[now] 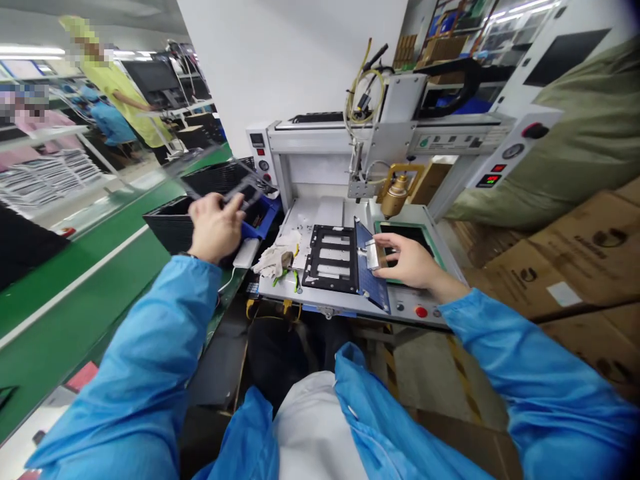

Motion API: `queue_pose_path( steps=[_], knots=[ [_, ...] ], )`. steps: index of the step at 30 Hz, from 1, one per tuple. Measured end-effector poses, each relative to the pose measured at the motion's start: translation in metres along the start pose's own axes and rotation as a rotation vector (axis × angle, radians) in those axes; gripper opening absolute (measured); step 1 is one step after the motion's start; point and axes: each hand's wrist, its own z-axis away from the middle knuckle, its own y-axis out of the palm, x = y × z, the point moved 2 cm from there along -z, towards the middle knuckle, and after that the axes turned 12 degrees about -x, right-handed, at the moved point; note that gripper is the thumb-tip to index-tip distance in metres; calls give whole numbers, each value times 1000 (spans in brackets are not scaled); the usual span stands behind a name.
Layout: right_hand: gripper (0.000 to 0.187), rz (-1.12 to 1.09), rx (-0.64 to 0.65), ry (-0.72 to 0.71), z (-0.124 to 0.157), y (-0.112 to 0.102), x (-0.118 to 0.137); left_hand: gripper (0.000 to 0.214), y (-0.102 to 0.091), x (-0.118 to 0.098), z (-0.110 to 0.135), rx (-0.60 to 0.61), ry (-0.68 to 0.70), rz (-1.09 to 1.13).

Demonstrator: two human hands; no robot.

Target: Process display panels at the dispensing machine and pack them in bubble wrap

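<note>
On the left, my left hand (216,227) is closed on a thin grey rectangular frame (249,193), smeared by motion, above black corrugated trays (173,223). My right hand (413,261) has its thumb and fingers round a silver metal block (373,255). That block is fixed to a blue hinged lid (373,283), which stands tilted up at the right side of a black fixture (330,259) with several rectangular openings. The fixture lies on the white bed of a bench machine.
A brass-coloured nozzle unit (397,195) hangs from the machine's gantry (320,140), over a green-edged dark plate (435,233). Crumpled cloth (274,261) lies left of the fixture. A red button (421,311) is on the front edge. Cardboard boxes (565,267) stand right; co-workers are far left.
</note>
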Motion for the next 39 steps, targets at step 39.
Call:
queue_pose_path(
  steps=[39],
  knots=[
    [94, 626, 315, -64, -98, 117, -61, 39, 24, -132, 352, -72, -299, 405]
  ],
)
